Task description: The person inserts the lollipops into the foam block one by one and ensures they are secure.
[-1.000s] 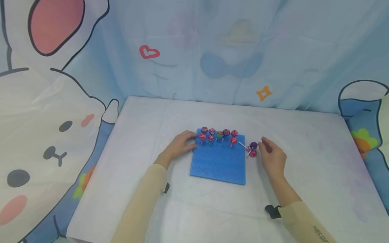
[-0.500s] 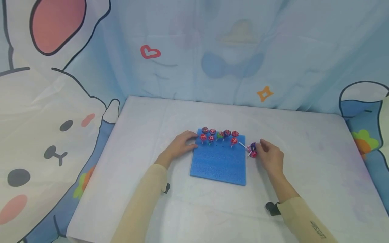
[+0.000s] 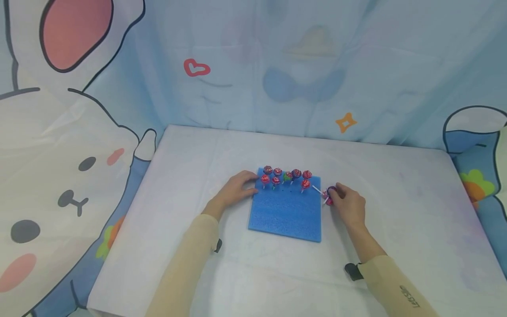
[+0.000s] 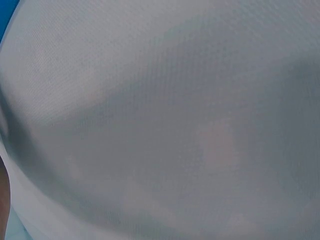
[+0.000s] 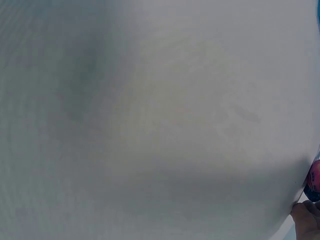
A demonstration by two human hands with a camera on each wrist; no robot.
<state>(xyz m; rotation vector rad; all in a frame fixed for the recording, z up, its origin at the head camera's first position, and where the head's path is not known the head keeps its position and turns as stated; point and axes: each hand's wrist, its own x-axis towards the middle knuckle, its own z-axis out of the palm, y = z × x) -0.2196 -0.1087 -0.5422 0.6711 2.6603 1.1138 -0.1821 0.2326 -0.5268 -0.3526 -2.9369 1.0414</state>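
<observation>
In the head view a blue foam board (image 3: 285, 215) lies on the table, with several wrapped lollipops (image 3: 305, 184) standing upright in holes near its far edge. My left hand (image 3: 235, 189) rests at the board's left edge, thumb and fingers spread apart and touching it. Just right of the board lies a small pile of loose lollipops (image 3: 328, 201), one white stick pointing over the board's edge. My right hand (image 3: 350, 204) pinches the head of a purple lollipop (image 3: 331, 189) in that pile, its fingers partly covering it. The right wrist view catches only fingertips (image 5: 306, 220) beside a lollipop (image 5: 314, 177).
The board lies on a white-covered table (image 3: 404, 211). Behind it hangs a blue cartoon curtain (image 3: 245, 88). Two small empty holes (image 3: 291, 191) show in the board's second row. The left wrist view is mostly white cloth (image 4: 165, 125).
My right hand has moved left to the loose pile, and its thumb and fingers have closed on the purple lollipop. The left hand stays at the board's edge.
</observation>
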